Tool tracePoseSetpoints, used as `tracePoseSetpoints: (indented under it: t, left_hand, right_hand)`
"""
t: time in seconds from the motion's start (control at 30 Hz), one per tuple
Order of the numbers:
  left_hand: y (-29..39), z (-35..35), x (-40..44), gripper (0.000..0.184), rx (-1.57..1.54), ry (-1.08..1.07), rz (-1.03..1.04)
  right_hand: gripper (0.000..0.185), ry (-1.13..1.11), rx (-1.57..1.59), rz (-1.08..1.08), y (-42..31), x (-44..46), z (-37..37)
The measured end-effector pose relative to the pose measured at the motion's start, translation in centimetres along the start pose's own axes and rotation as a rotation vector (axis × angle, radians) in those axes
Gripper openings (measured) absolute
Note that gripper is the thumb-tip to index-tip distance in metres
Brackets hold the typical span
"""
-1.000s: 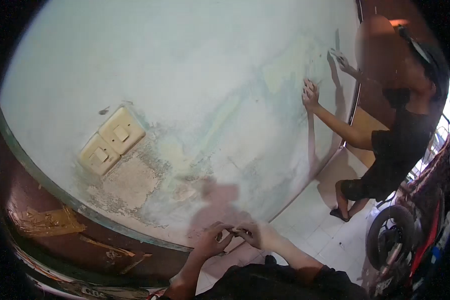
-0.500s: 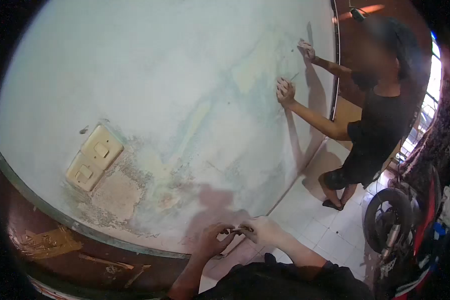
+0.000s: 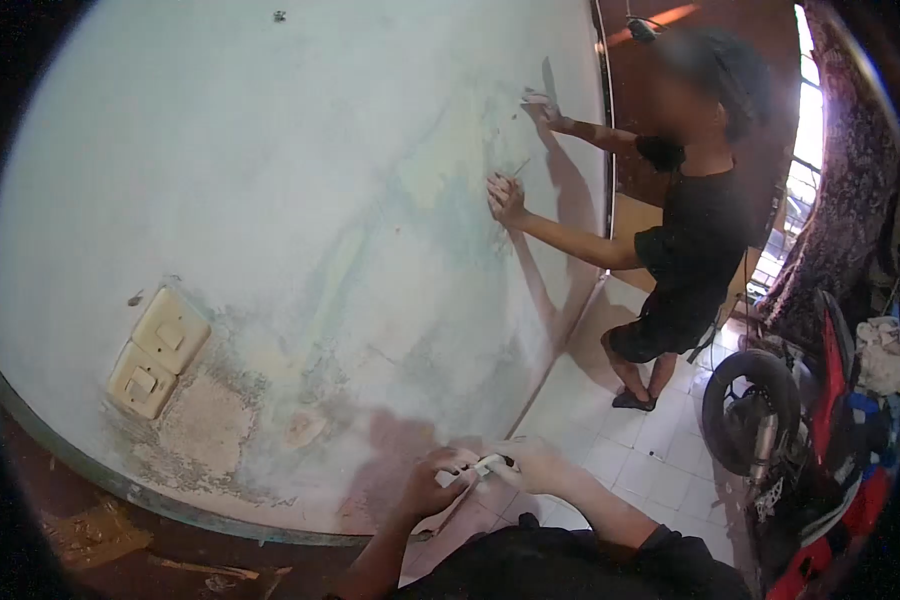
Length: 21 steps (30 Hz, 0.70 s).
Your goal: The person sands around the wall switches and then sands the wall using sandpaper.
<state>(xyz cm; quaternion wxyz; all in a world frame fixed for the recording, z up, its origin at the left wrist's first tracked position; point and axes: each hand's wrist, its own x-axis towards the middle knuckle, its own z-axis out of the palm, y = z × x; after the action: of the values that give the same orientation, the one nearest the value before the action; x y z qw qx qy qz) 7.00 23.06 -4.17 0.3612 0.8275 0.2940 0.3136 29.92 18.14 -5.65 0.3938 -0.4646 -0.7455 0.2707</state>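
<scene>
Low in front of my body, both hands meet at a small pale folded piece (image 3: 485, 466) that looks like paper; its exact kind is unclear. My left hand (image 3: 432, 484) pinches one end between thumb and fingers. On the other end, my right hand (image 3: 530, 468) is closed, its fingertips partly hidden. Beyond both hands is a pale wall (image 3: 270, 130) with greenish patches and peeling, rough paint. Neither hand appears to touch it.
Two joined switch plates (image 3: 160, 350) sit on the wall at left. To the right, a person in dark clothes (image 3: 705, 230) presses both hands on the wall. A motorcycle wheel (image 3: 750, 410) stands on the white tiled floor (image 3: 620, 470).
My view has turned to the right, so the wall and the other person sit farther left. The piece between my hands now shows a paler, more visible side.
</scene>
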Motion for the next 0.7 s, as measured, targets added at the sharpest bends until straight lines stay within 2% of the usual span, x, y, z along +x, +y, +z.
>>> tracePoseSetpoints:
  t: [0.03,0.17,0.23,0.33,0.37,0.43,0.47,0.53,0.63,0.7]
  left_hand:
    - [0.3,0.1,0.2,0.018,0.079,-0.014,-0.001]
    - [-0.5,0.9,0.8,0.017,0.060,-0.065,0.092]
    - [-0.6,1.3,0.4,0.015,0.119,-0.022,0.049]
    - [-0.2,1.4,0.6,0.014,0.038,0.037,0.003]
    - [-0.1,1.4,0.6,0.014,0.034,0.033,0.005]
    - [0.0,1.5,0.5,0.012,-0.049,0.081,-0.031]
    - [-0.2,1.7,0.3,0.012,-0.053,0.077,-0.030]
    - [-0.7,1.9,0.0,0.013,-0.123,0.098,-0.026]
    - [0.0,1.8,-0.4,0.014,0.048,0.112,0.071]
    - [-0.7,1.6,-1.1,0.014,0.037,0.059,0.024]
  right_hand:
    - [0.020,0.006,0.026,0.027,-0.3,-0.3,-0.3]
    - [0.025,0.011,0.016,0.131,-1.0,-1.2,-0.6]
    - [0.031,0.061,0.117,0.242,-1.0,-1.5,0.0]
    - [0.039,0.040,0.172,0.293,-2.9,-1.9,-0.7]
    - [0.039,0.042,0.169,0.297,-3.2,-1.9,-0.3]
    - [0.045,0.180,0.102,0.120,-3.7,-2.3,0.5]
    - [0.045,0.182,0.099,0.125,-3.6,-2.5,1.0]
    - [0.039,0.240,-0.026,-0.025,-2.8,-2.6,2.0]
    - [0.028,0.269,-0.125,0.033,-2.5,-3.0,2.7]
    - [0.023,0.257,-0.123,0.045,-3.0,-3.0,2.5]
